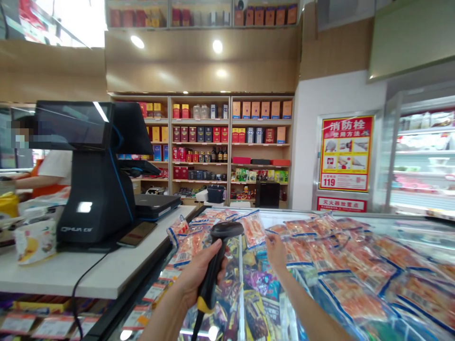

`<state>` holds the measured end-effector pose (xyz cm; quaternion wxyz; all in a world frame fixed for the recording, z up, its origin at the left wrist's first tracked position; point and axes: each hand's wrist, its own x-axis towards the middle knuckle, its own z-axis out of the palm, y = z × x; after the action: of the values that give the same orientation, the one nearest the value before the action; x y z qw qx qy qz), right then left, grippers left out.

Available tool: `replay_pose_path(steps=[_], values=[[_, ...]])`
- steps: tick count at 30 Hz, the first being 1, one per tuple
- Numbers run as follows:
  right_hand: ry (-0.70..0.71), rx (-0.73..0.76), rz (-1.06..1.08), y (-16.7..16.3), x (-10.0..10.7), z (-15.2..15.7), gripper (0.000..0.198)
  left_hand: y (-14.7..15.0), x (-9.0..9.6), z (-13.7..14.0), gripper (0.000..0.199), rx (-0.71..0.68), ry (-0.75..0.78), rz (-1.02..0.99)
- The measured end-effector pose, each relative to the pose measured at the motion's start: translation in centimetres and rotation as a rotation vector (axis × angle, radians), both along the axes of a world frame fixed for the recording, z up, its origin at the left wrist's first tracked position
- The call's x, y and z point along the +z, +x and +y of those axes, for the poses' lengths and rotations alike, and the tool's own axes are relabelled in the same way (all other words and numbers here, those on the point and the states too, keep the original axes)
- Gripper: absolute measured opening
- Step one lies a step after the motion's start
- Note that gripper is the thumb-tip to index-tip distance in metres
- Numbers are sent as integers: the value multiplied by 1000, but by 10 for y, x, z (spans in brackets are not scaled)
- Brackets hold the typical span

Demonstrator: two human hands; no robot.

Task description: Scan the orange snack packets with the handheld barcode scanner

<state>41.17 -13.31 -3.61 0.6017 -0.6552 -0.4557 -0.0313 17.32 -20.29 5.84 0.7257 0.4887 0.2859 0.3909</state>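
Observation:
My left hand (pixel 203 270) is wrapped round the handle of a black and yellow barcode scanner (pixel 215 265), its head pointing away from me over the glass-topped freezer. A cable runs down from the handle's end. My right hand (pixel 276 252) is closed at the right edge of a clear packet of pinkish-orange food (pixel 251 228) with blue borders, just beyond the scanner head. Its fingertips are partly hidden. Many similar packets (pixel 350 293) lie spread over the right side of the glass, and a few more (pixel 192 246) are behind the scanner on the left.
A white counter (pixel 103 279) on the left holds a black checkout terminal (pixel 95 189), a phone (pixel 138 234) and a white pouch (pixel 35 239). Coloured packs show through the freezer glass. Behind stand shelves of boxes (pixel 201 134); a person (pixel 53 170) is at far left.

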Motion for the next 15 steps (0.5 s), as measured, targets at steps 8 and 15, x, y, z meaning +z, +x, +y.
replay_pose_path(steps=[8,15], values=[[62,-382,14,98,24,-32,27,16,-7,8,35,-39,-44,47],[-82,-603,95,150,28,-50,33,35,-12,6,34,2,-38,61]])
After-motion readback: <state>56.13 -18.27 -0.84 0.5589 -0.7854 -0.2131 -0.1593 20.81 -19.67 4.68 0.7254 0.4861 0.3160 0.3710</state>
